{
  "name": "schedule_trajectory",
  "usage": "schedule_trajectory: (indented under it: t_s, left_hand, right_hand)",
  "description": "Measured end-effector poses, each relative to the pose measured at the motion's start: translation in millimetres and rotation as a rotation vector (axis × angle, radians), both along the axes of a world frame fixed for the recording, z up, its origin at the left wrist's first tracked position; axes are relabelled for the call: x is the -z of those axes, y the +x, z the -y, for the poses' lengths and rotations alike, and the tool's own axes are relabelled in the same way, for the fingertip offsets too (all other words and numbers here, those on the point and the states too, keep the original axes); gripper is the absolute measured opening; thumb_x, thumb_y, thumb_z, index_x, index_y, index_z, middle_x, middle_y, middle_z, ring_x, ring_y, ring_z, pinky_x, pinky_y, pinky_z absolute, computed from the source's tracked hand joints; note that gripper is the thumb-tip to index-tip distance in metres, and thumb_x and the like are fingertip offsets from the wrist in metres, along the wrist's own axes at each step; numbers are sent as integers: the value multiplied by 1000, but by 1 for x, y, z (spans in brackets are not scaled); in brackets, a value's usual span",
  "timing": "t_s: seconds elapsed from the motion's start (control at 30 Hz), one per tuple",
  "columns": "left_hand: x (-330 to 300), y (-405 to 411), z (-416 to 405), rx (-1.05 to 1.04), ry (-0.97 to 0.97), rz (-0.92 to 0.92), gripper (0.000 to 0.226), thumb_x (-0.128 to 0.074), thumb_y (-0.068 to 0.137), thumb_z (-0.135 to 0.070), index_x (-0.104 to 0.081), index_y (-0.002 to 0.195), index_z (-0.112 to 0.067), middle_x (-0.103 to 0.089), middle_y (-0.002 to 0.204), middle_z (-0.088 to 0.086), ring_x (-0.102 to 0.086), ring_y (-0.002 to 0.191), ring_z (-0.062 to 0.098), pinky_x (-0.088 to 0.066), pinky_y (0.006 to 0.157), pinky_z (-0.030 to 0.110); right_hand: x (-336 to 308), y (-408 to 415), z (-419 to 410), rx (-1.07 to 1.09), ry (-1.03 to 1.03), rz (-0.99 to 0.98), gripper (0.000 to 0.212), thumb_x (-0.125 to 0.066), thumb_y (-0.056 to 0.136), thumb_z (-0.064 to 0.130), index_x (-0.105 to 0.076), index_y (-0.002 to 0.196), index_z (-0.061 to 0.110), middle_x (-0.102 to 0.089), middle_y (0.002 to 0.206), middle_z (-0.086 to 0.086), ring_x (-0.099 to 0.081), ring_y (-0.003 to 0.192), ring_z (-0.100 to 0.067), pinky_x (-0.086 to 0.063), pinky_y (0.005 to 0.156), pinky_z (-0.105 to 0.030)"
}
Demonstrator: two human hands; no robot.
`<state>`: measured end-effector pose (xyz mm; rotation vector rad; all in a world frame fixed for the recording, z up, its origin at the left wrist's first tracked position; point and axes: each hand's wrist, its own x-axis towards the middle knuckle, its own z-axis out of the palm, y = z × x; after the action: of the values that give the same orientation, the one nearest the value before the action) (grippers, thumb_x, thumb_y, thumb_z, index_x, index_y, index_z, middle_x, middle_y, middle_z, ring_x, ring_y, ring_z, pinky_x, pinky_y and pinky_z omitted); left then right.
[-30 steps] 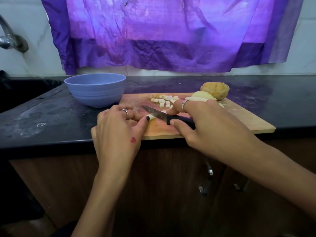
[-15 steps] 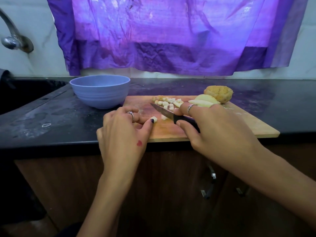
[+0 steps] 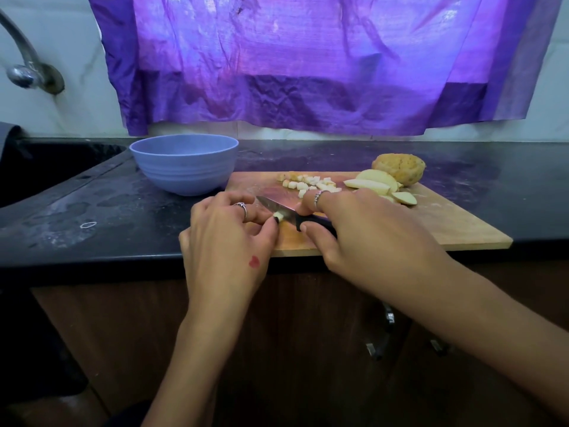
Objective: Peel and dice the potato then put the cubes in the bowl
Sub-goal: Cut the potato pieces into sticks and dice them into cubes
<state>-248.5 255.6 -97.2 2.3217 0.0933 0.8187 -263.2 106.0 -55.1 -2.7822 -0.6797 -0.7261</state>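
Note:
On the wooden cutting board [image 3: 431, 223] my right hand [image 3: 366, 232] grips a black-handled knife [image 3: 277, 208], its blade pointing left. My left hand [image 3: 228, 241] pinches a small pale potato piece [image 3: 279, 216] against the blade with thumb and fingers. A heap of several potato cubes [image 3: 311, 183] lies at the board's far side. Peeled potato slices [image 3: 375, 184] and an unpeeled potato piece [image 3: 400, 168] rest at the far right of the board. The light blue bowl [image 3: 184, 163] stands left of the board; its inside is hidden.
The black countertop [image 3: 92, 211] carries the board at its front edge. A dark sink [image 3: 46, 167] and a metal tap [image 3: 27, 66] are at the far left. A purple cloth [image 3: 308, 63] hangs on the back wall. Cabinet handles [image 3: 381, 337] show below.
The knife blade has come down against the small piece under my left fingers. Both hands stay near the board's front left; the view has shifted slightly.

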Motion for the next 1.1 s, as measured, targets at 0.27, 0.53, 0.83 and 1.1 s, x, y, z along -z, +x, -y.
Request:
schedule_trajectory:
  t_s: [0.27, 0.53, 0.83, 1.1]
  left_hand:
    - [2, 1, 2, -25, -6, 5, 12, -66, 86, -39, -73, 85, -30, -53, 117, -21, -39, 120, 12, -28, 89, 36]
    - [2, -1, 2, -17, -49, 62, 9, -68, 84, -37, -73, 83, -29, -58, 115, -16, -46, 116, 14, -33, 88, 39]
    - [-6, 0, -5, 86, -77, -18, 20, -72, 82, -33, -61, 68, -43, -50, 107, -22, -50, 115, 15, -39, 94, 46]
    - [-5, -2, 1, 39, -58, 18, 7, -69, 84, -34, -68, 77, -34, -49, 106, -20, -44, 117, 12, -37, 95, 43]
  right_hand:
    - [-1, -12, 13, 36, -50, -5, 28, -38, 98, 44, -48, 124, 38, -53, 91, 11, -49, 91, -15, -39, 66, -30]
    - [1, -16, 13, -22, 64, -13, 33, -41, 97, 45, -47, 129, 42, -45, 79, 14, -39, 73, -4, -36, 60, -25]
    - [-2, -1, 1, -38, 19, -55, 24, -44, 97, 43, -51, 119, 38, -58, 101, 5, -55, 98, -18, -40, 68, -31]
    - [-3, -10, 15, -19, -40, 4, 27, -41, 97, 45, -44, 123, 42, -56, 95, 8, -55, 97, -16, -35, 65, -30]
